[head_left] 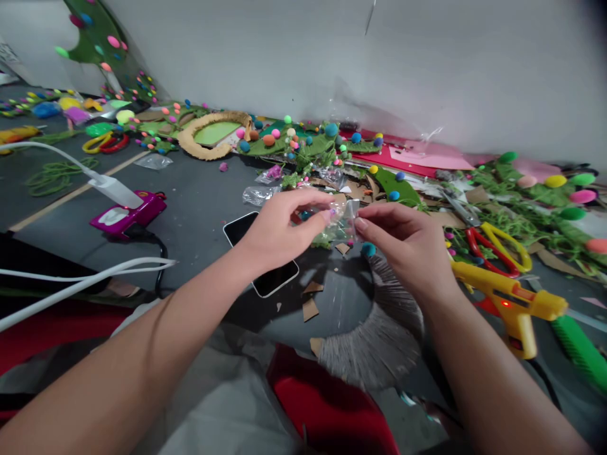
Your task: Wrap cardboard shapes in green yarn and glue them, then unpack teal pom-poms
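Between my two hands is a small clear plastic bag [348,218], with small coloured bits showing through it. My left hand [291,224] pinches the bag's left side between thumb and fingers. At its right edge, my right hand [410,243] grips it with thumb and fingertips. A phone [277,279] lies on the table under my left wrist, partly covered. Below my right hand is a curved piece wrapped in grey yarn [374,344], with a teal pom-pom [368,249] near its upper end. Small cardboard scraps [310,309] lie beside it.
On the right are a yellow glue gun [512,297] with a lit red light, red-and-yellow scissors [493,249] and a green-handled tool [581,351]. A purple power adapter [130,215] with cables sits at left. Behind are a tan ring [190,136], felt pieces and pom-poms along the wall.
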`<state>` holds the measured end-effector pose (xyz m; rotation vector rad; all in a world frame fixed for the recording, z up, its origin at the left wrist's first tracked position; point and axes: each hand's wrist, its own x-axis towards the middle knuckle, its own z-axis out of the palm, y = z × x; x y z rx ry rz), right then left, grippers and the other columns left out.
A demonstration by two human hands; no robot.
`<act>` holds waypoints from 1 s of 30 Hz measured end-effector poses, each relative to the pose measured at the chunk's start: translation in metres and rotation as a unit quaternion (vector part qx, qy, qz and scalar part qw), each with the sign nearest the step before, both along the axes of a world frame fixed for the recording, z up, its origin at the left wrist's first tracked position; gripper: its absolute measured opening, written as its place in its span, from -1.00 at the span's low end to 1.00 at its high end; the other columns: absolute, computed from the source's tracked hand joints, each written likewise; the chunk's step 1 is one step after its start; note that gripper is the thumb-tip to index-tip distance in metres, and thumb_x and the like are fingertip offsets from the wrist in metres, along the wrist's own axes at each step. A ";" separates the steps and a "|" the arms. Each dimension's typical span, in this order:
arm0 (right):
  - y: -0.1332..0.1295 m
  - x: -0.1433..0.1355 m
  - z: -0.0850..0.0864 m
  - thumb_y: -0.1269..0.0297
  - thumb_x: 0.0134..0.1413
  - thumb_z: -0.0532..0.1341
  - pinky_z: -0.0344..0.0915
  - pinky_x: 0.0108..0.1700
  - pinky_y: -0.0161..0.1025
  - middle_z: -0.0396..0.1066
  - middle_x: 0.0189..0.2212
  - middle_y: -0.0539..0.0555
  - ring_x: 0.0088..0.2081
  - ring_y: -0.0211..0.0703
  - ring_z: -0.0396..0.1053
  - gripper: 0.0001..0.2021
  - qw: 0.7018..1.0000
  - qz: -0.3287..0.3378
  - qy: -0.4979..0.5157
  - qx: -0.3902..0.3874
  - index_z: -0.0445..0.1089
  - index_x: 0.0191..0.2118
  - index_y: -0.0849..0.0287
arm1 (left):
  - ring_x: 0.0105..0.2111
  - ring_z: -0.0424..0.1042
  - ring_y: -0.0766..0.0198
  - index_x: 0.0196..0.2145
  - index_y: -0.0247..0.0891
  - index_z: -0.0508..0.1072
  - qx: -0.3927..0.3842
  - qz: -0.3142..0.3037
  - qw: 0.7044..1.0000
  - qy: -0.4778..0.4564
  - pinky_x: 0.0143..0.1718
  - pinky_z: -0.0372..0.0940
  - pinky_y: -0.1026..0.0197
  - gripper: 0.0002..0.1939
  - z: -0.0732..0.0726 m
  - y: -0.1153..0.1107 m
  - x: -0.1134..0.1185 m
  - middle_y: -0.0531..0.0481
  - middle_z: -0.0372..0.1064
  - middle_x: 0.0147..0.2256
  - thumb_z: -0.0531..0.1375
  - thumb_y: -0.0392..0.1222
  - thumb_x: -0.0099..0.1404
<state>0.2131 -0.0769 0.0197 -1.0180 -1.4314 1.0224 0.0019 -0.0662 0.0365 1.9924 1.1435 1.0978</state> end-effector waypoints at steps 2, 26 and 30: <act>0.000 -0.002 -0.003 0.32 0.04 0.46 0.49 -0.25 -0.29 0.59 -0.37 0.02 -0.37 -0.25 0.52 -0.86 1.000 -0.009 0.004 -0.004 0.61 -0.23 0.13 | 0.03 0.48 0.10 0.10 -0.28 0.52 0.080 0.021 0.993 0.082 0.04 0.35 0.06 -0.53 -0.002 -0.004 0.003 -0.13 0.51 0.07 0.33 -0.08 0.27; 0.001 -0.001 -0.005 0.38 -0.02 0.44 0.48 -0.22 -0.27 0.66 -0.34 0.01 -0.30 -0.18 0.57 -0.89 0.997 0.022 -0.074 -0.025 0.67 -0.30 0.11 | 0.07 0.50 0.06 0.12 -0.26 0.44 0.218 -0.018 0.936 0.274 0.07 0.27 0.03 -0.55 -0.019 -0.008 0.006 -0.13 0.52 0.07 0.31 -0.06 0.33; 0.001 0.000 -0.003 0.35 -0.02 0.46 0.49 -0.23 -0.28 0.65 -0.34 0.00 -0.30 -0.20 0.56 -0.90 0.998 -0.010 -0.056 -0.005 0.67 -0.31 0.07 | 0.16 0.41 -0.09 0.22 -0.35 0.34 0.195 -0.002 0.934 0.300 0.11 0.26 -0.08 -0.33 -0.016 -0.009 0.007 -0.25 0.42 0.17 0.36 -0.01 0.25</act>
